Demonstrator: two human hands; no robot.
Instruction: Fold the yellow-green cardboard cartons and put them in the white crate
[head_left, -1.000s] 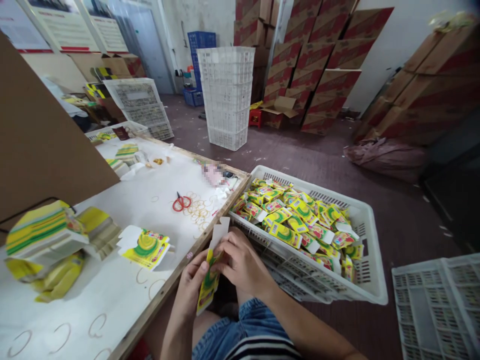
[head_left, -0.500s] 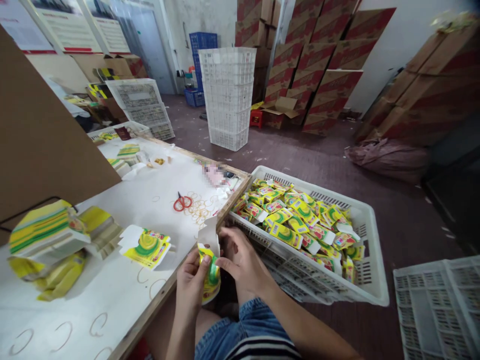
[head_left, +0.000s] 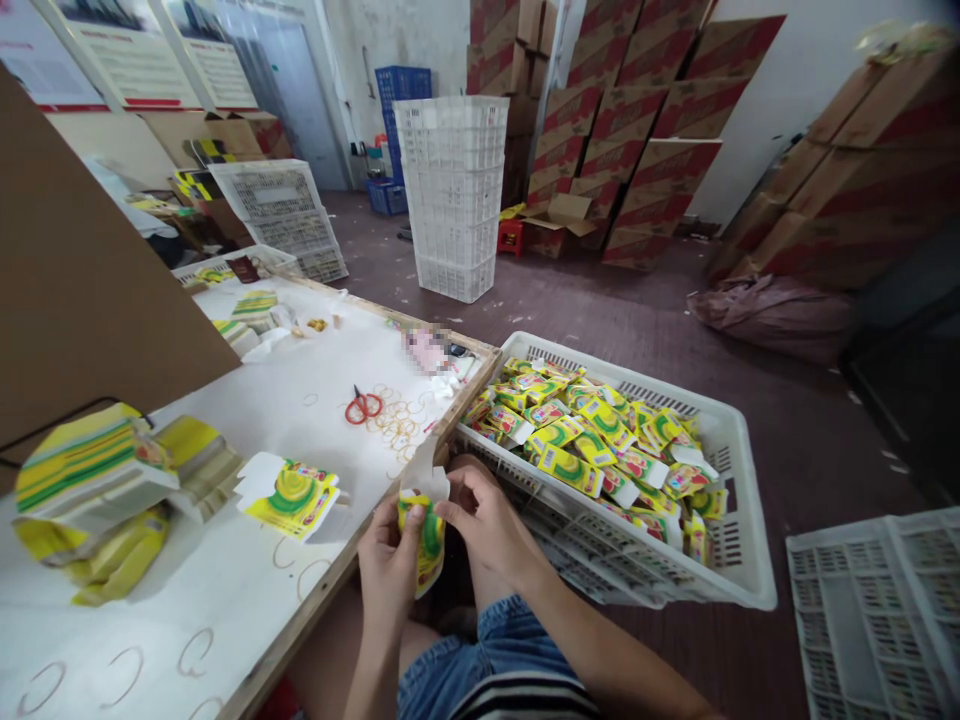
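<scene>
In the head view, the fingers of my left hand (head_left: pixel 390 562) are clamped on a yellow-and-green carton (head_left: pixel 429 548), thumb across its printed face, above my lap and just beside the wooden edge of the counter (head_left: pixel 247 590). My right hand (head_left: pixel 489 522) is at the carton's right edge, fingers curled; I cannot tell whether they pinch it. My left fingertips are hidden behind the carton. On the counter, a pink item (head_left: pixel 426 350) is pixelated, and a white crate (head_left: pixel 855 620) at lower right is cut off.
</scene>
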